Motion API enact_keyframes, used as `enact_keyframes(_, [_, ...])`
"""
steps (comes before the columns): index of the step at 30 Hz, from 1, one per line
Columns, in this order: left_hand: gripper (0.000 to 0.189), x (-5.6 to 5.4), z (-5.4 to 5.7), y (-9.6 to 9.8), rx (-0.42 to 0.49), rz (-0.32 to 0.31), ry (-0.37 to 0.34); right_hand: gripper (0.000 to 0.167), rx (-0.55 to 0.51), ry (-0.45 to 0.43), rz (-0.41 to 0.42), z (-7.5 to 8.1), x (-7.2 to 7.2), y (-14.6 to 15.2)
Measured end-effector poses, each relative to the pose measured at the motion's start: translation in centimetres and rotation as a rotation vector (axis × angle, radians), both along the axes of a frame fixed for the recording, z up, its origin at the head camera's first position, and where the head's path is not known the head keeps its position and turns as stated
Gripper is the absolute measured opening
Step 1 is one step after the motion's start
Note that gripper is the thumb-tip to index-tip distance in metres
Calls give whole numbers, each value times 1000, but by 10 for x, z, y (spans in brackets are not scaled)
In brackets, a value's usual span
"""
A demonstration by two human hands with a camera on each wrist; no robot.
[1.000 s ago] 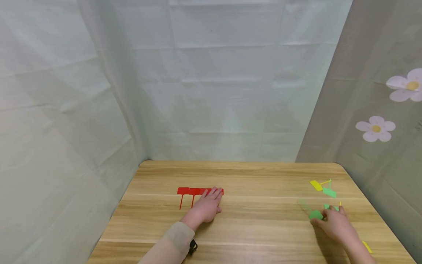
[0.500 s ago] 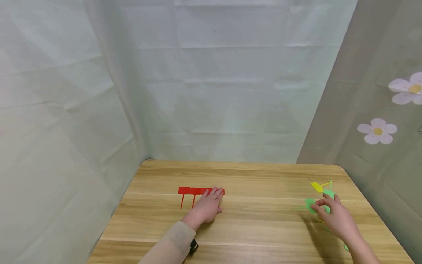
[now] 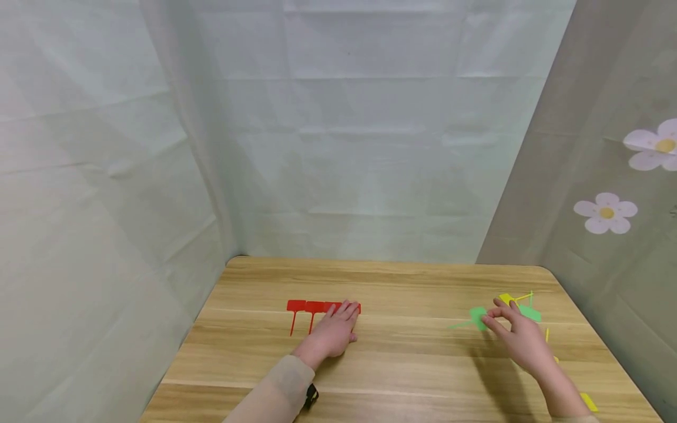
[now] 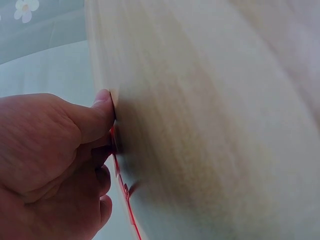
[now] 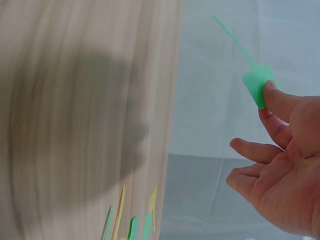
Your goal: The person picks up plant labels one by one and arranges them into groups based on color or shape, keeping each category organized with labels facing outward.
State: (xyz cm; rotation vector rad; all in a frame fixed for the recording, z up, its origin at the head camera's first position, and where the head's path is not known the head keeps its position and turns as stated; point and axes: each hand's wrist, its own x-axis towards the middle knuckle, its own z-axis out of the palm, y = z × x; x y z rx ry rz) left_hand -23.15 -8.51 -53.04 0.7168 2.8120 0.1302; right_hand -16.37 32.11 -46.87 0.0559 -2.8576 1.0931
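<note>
Between the thumb and forefinger of my right hand (image 3: pixel 520 341) is a green plant label (image 3: pixel 478 318), pinched by its flat head. Its thin stem points left, and the right wrist view shows the label (image 5: pixel 256 85) lifted off the table. My left hand (image 3: pixel 330 335) lies with extended fingers over a row of red plant labels (image 3: pixel 315 306), which sit side by side with their stems towards me. The hand covers part of the row. In the left wrist view the red labels (image 4: pixel 125 195) show edge-on under the fingers.
On the wooden table (image 3: pixel 402 364), a yellow label (image 3: pixel 506 298) and another green label (image 3: pixel 531 314) lie behind the right hand, partly covered. Another yellow label (image 3: pixel 589 402) lies near the right edge. Pale cloth (image 3: pixel 359 147) hangs behind the table and at both sides.
My right hand has lifted the green label from the pile on the right and moved left and away from me with it. The left hand stays on the red labels.
</note>
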Motion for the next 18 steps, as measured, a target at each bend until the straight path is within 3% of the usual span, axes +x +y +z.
enact_keyframes(13, [71,1,-1,0,5,16,-8,24,4,69,83,-2,-21,-32])
enact_keyframes(18, [71,1,1,1,3,17,-11,16,-4,62,153,-6,-28,-44])
